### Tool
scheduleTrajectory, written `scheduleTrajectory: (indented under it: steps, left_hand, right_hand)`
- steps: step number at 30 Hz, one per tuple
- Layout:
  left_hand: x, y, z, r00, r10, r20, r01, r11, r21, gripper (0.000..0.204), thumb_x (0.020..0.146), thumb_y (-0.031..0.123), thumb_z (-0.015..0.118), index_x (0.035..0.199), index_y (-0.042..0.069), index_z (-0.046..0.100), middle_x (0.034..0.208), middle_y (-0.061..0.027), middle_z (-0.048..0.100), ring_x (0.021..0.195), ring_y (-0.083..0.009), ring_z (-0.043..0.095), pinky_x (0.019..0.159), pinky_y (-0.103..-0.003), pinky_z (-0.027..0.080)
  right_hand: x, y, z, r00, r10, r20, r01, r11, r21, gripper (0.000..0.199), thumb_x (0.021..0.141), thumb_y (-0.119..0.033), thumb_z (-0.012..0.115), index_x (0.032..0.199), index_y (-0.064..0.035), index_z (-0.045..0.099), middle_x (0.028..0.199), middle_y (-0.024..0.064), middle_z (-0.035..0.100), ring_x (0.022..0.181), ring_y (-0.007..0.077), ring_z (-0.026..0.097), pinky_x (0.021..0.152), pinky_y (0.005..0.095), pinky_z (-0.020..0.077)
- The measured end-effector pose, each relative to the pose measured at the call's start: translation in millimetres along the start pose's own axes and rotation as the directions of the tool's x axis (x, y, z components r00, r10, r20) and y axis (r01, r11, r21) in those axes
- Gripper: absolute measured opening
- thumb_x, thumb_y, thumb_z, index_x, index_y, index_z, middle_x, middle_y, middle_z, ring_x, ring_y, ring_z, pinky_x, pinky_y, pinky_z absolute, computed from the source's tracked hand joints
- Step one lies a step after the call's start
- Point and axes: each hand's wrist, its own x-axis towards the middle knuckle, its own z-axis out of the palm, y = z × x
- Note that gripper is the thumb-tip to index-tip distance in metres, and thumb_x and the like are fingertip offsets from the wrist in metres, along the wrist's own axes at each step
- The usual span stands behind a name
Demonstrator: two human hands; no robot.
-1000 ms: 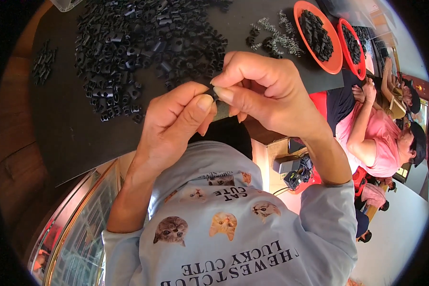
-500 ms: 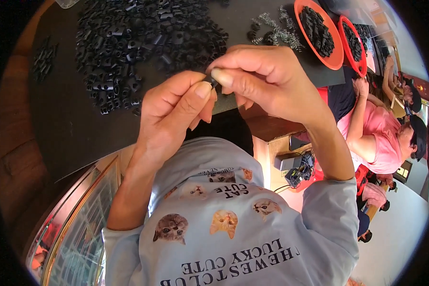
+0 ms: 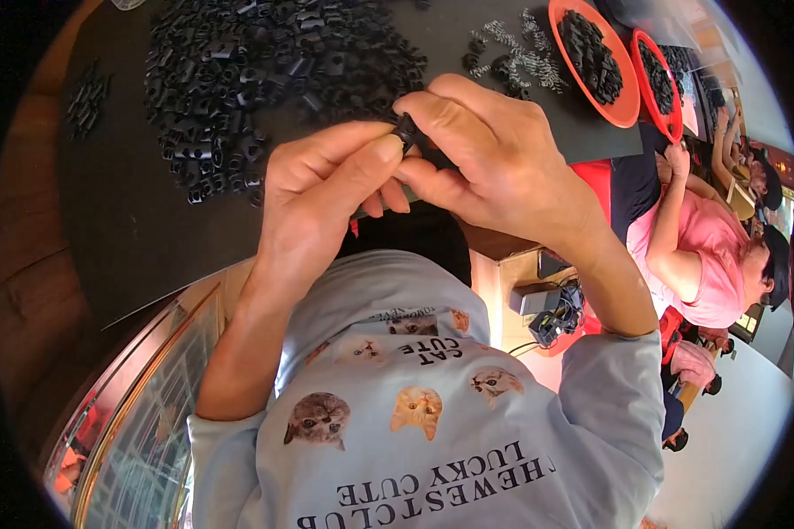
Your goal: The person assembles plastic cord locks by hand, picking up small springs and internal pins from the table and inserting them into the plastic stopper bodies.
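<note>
Over the near edge of the table, my two hands meet at a small black plastic part [image 3: 406,132]. My left hand [image 3: 318,181] pinches it from the left between thumb and fingers. From the right, the bent fingers and thumb of my right hand [image 3: 498,159] close on the same part. Its shape is mostly covered by fingertips. Just beyond my hands spreads a big heap of small black tubular plastic pieces [image 3: 265,75]. Small metal springs [image 3: 522,53] lie loose on the table, past my right hand.
The dark table top [image 3: 123,220] carries a smaller group of black pieces [image 3: 88,101] at far left. Two red bowls, a nearer one [image 3: 625,110] and a farther one [image 3: 675,123], hold black parts. At right sit co-workers, one in a pink shirt [image 3: 710,238]. Black cables [image 3: 556,317] hang below.
My right hand has turned, its index finger curling over the part and its thumb dropping lower. The black part now shows more between my fingers. My left hand stays nearly in place.
</note>
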Motion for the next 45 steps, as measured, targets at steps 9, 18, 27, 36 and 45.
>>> scheduleTrajectory:
  steps: [9, 18, 27, 36, 45]
  left_hand:
    - [1, -8, 7, 0.996, 0.065, -0.057, -0.061, 0.995, 0.075, 0.021, 0.096, 0.015, 0.056, 0.103, -0.001, 0.067, 0.074, -0.0008, 0.063, 0.061, -0.0043, 0.055, 0.047, -0.017, 0.040]
    - [-1, -7, 12, 0.991, 0.119, -0.066, -0.113, 0.990, 0.086, 0.020, 0.096, 0.015, 0.055, 0.096, -0.001, 0.067, 0.075, -0.0008, 0.063, 0.064, -0.0050, 0.055, 0.054, -0.019, 0.044]
    - [-7, -8, 14, 0.987, 0.146, -0.067, -0.133, 0.978, 0.160, 0.024, 0.097, 0.014, 0.053, 0.083, -0.001, 0.064, 0.072, -0.0014, 0.062, 0.062, -0.0051, 0.054, 0.055, -0.020, 0.043]
    - [-14, -7, 13, 0.986, 0.145, -0.083, -0.132, 0.980, 0.152, 0.024, 0.098, 0.016, 0.052, 0.087, -0.002, 0.065, 0.069, -0.0025, 0.061, 0.058, -0.0053, 0.052, 0.050, -0.020, 0.041]
    - [-15, -14, 9, 0.977, 0.195, -0.080, -0.174, 0.961, 0.214, 0.022, 0.096, 0.012, 0.053, 0.087, -0.004, 0.065, 0.067, -0.0037, 0.060, 0.058, -0.0060, 0.054, 0.048, -0.020, 0.041]
  right_hand:
    - [-5, -4, 11, 0.999, 0.011, -0.053, -0.015, 0.998, -0.064, 0.036, 0.070, -0.012, 0.074, 0.099, 0.0026, 0.058, 0.080, 0.0113, 0.057, 0.058, 0.0250, 0.059, 0.049, 0.0327, 0.0490]
    - [-12, -6, 14, 0.994, 0.030, -0.106, -0.041, 0.995, -0.096, 0.029, 0.072, -0.015, 0.067, 0.091, 0.0048, 0.057, 0.076, 0.0131, 0.055, 0.059, 0.0294, 0.062, 0.047, 0.0364, 0.0508]
    - [-20, -27, 15, 0.993, 0.109, 0.038, -0.097, 0.967, -0.235, 0.041, 0.072, -0.009, 0.072, 0.108, 0.0057, 0.056, 0.089, 0.0152, 0.058, 0.066, 0.0289, 0.063, 0.055, 0.0353, 0.0523]
    - [-19, -23, 14, 0.997, 0.044, -0.061, -0.052, 0.987, -0.151, 0.031, 0.075, -0.013, 0.064, 0.099, 0.0060, 0.055, 0.080, 0.0126, 0.054, 0.063, 0.0285, 0.063, 0.051, 0.0355, 0.0527]
    - [-22, -19, 30, 0.993, -0.045, -0.111, 0.033, 0.993, -0.111, 0.034, 0.073, -0.012, 0.065, 0.100, 0.0063, 0.057, 0.081, 0.0119, 0.054, 0.064, 0.0265, 0.063, 0.049, 0.0347, 0.0518]
